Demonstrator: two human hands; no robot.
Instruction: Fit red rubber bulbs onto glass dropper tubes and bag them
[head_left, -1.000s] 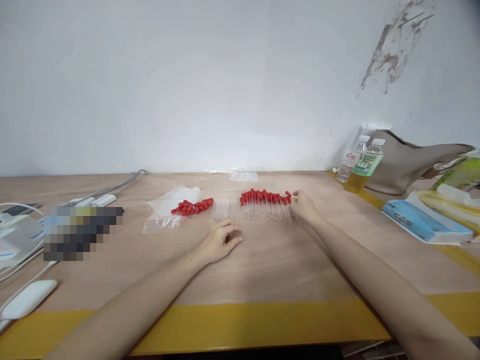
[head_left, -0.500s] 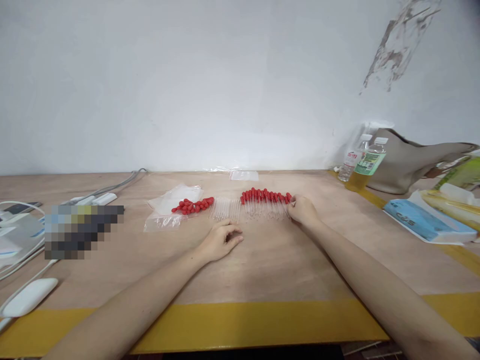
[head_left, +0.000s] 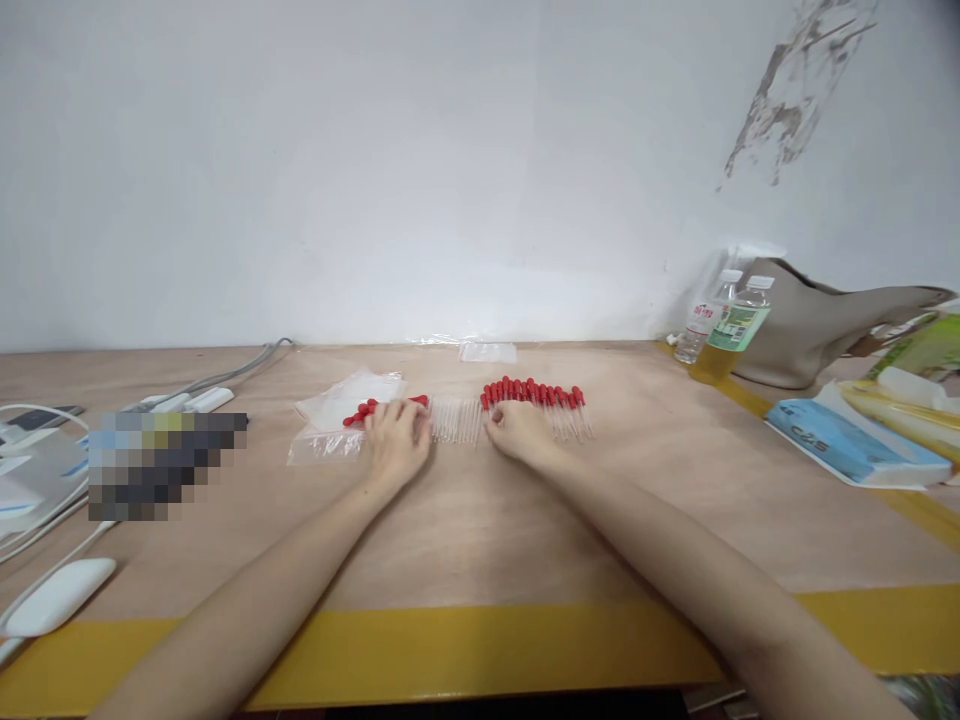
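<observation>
A row of clear glass droppers with red bulbs (head_left: 536, 398) lies on the wooden table (head_left: 480, 520). To its left lie bare glass tubes (head_left: 456, 420), then a small heap of loose red bulbs (head_left: 367, 410) beside a clear plastic bag (head_left: 334, 420). My left hand (head_left: 396, 440) rests palm down over the right end of the bulb heap, fingers curled. My right hand (head_left: 516, 432) sits at the left end of the dropper row, next to the bare tubes, fingers bent down; what they hold is hidden.
A small clear bag (head_left: 487, 351) lies near the wall. Two bottles (head_left: 724, 320), a grey bag (head_left: 817, 325) and a blue packet (head_left: 847, 445) stand at the right. Cables (head_left: 217, 380), a white device (head_left: 56, 595) and other gear lie at the left. Yellow tape (head_left: 480, 645) edges the table.
My left hand moved forward and left onto the loose red bulbs. My right hand moved left from the right end of the dropper row to its left end.
</observation>
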